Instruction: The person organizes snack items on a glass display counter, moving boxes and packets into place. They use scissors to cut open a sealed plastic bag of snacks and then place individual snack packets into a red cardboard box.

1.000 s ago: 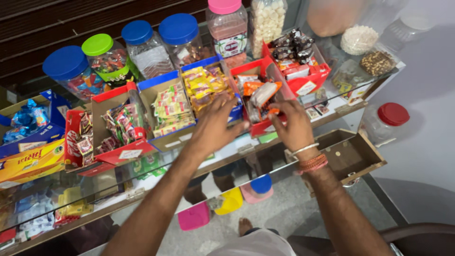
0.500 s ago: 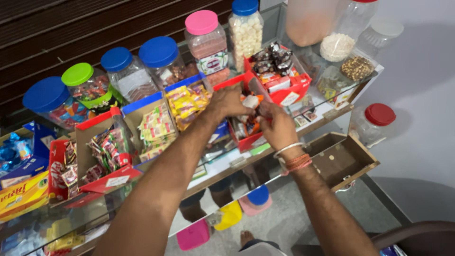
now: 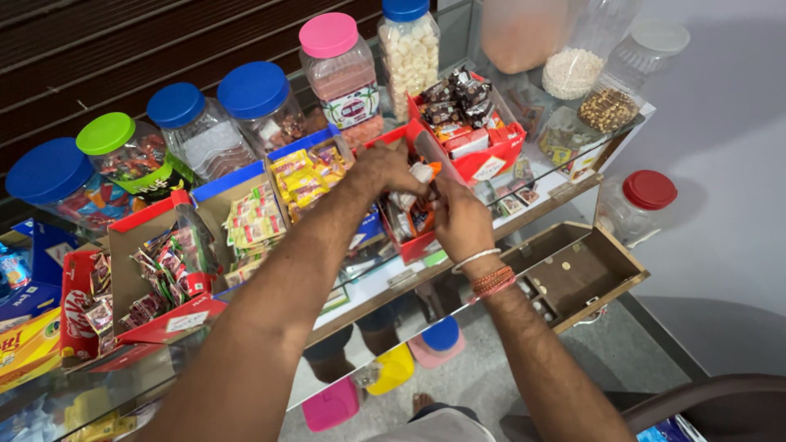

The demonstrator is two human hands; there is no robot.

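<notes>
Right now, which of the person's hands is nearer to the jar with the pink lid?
The left hand. It reaches into the red box of sweets just below the pink-lidded jar, while the right hand sits lower and further right, towards the open wooden drawer.

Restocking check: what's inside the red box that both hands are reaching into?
The red box holds small orange-and-white wrapped sweets. The left hand and right hand cover most of them, so the fill level is hidden.

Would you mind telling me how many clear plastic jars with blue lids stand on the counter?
4: one at far left, two side by side left of the pink-lidded jar, and a tall one right of it. More may be hidden out of view.
</notes>
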